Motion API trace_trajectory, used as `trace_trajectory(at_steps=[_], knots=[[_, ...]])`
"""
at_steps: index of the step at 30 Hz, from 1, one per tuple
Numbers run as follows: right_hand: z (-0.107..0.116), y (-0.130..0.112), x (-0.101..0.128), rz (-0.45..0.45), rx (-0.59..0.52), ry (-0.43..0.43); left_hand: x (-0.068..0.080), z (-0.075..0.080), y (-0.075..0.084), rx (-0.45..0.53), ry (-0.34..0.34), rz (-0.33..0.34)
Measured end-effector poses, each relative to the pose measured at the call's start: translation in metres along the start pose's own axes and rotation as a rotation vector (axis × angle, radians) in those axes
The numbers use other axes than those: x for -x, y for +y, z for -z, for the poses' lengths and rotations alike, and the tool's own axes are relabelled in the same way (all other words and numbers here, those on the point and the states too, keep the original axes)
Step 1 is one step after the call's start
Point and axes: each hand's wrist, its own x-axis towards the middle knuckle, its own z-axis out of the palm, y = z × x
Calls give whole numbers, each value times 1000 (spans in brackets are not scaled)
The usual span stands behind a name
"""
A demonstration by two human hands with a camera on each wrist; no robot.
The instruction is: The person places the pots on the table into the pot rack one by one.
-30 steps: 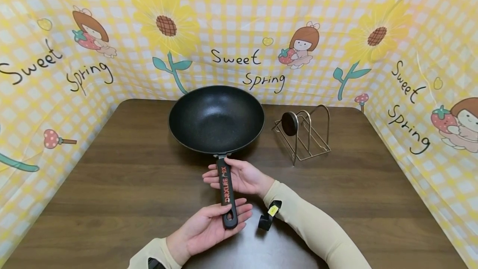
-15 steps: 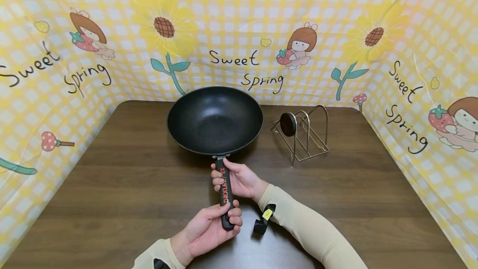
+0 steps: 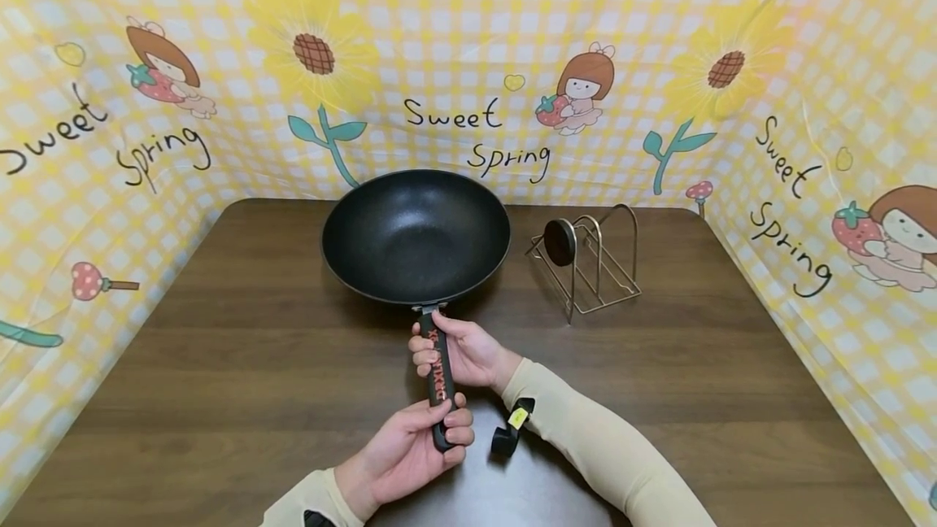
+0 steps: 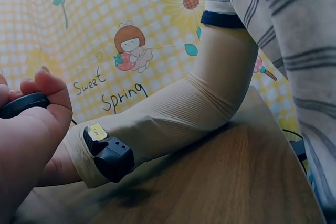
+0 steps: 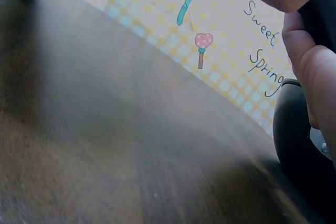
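Observation:
A black non-stick wok (image 3: 415,234) sits at the middle back of the brown wooden table (image 3: 220,364), its long black handle (image 3: 437,372) with red lettering pointing toward me. My right hand (image 3: 454,350) grips the handle just behind the bowl, fingers curled round it. My left hand (image 3: 424,446) grips the handle's near end from below; in the left wrist view its fingers (image 4: 50,95) wrap over the black handle end (image 4: 21,104). In the right wrist view the wok's dark underside (image 5: 299,150) shows beside a finger (image 5: 315,85).
A gold wire rack (image 3: 593,267) with a round black knob (image 3: 560,241) stands to the wok's right. A yellow checked sunflower backdrop (image 3: 512,63) walls in the table on three sides. Black wrist cameras (image 3: 510,428) ride on both beige sleeves.
One second ago both hands lay open under the handle. Their fingers have since curled round it and now grip it. The wok stays in the same place.

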Motion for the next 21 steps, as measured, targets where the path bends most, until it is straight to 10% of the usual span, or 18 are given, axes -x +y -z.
trace_trajectory(at_steps=[21], knots=[[-11, -14, 6, 56, 252, -87, -11, 4, -9, -130, -65, -66]])
